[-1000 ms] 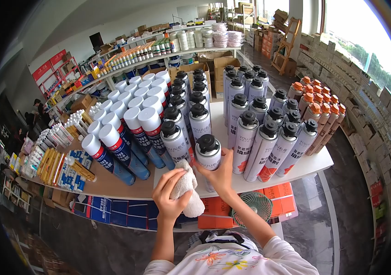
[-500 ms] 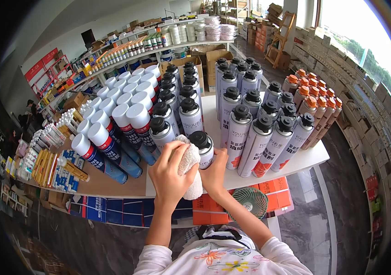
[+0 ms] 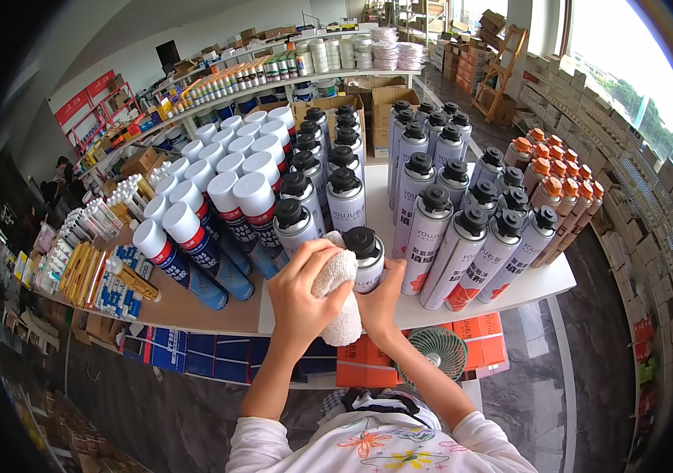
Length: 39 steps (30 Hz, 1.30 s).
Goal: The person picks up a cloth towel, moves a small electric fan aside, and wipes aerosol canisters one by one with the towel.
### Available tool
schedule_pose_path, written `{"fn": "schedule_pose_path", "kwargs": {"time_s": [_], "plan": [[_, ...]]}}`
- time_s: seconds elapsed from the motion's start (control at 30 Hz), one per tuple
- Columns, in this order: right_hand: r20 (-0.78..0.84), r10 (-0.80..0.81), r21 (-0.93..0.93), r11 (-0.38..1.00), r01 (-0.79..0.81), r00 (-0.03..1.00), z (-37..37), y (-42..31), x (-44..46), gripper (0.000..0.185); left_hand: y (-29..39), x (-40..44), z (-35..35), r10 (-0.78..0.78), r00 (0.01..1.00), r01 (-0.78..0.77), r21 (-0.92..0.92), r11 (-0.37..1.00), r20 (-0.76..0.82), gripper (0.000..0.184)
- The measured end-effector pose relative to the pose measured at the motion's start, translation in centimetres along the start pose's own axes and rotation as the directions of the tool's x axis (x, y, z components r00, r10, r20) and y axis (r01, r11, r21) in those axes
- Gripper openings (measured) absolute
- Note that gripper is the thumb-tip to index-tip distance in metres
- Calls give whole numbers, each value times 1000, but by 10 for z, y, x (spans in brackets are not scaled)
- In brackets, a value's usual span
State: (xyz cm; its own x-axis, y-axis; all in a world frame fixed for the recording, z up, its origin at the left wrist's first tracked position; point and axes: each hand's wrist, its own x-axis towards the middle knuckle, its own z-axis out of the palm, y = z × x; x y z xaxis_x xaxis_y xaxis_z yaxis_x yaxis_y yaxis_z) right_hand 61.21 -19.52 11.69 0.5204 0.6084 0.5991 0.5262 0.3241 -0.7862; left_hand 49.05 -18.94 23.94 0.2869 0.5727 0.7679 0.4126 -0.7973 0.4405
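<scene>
Wiping contact is judged in hand near the white table's [image 3: 423, 317] front edge, the left hand [image 3: 305, 296] clasping a bunched, nubby cloth [image 3: 343, 315] against the smooth, cylindrical, black-topped can [image 3: 369, 273] gripped by the right hand [image 3: 380, 303], any stroke requiring steady counter-hold.

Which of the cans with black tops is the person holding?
The can in the right hand, beside the white cloth. Its black top is nearest the person's shirt; no hand is wrapped around the other cans.
</scene>
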Motion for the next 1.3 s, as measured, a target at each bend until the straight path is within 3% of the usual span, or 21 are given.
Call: {"fn": "schedule_pose_path", "kwargs": {"time_s": [0.1,0.17,0.27,0.4,0.57,0.63,0.8,0.97,1.07,1.17,1.23,1.3], "plan": [[-13,-13,-5,1000,13,1000,1,-2,2,75,1,4,-1,-89,996,91,-84,992,29,33],[-18,-7,-6,1000,7,1000,2,-1,0,74,5,1,-1,-45,999,46,-27,999,26,36],[-35,-10,-3,1000,10,999,4,-2,2,70,13,-10,6,192,981,-189,340,921,26,43],[-36,-16,-12,1000,16,999,-3,-1,2,68,10,-17,13,339,940,-318,461,829,39,46],[0,0,-33,999,0,1000,-2,-4,3,68,8,-10,5,397,915,-378,502,778,74,44],[0,23,-6,1000,-23,1000,-2,-4,3,68,11,-5,-4,180,980,-192,202,960,80,43],[6,55,60,997,-55,998,-2,-9,4,68,-2,-3,0,-82,997,81,-126,989,-1,33],[-28,31,50,998,-29,999,4,0,1,67,3,-10,3,-60,998,58,-76,995,-34,38],[-39,-5,-10,1000,4,999,3,4,1,64,5,-14,2,164,986,-164,81,983,2,52],[-14,-28,-52,998,27,1000,-1,-7,4,65,-2,-19,1,272,961,-275,200,941,44,55],[-28,-35,-63,997,34,999,0,-5,3,65,-6,-22,-3,259,963,-268,186,945,69,60],[-44,-35,-88,996,32,998,1,-4,2,65,-10,-24,-12,221,966,-221,-14,975,135,55]]}}
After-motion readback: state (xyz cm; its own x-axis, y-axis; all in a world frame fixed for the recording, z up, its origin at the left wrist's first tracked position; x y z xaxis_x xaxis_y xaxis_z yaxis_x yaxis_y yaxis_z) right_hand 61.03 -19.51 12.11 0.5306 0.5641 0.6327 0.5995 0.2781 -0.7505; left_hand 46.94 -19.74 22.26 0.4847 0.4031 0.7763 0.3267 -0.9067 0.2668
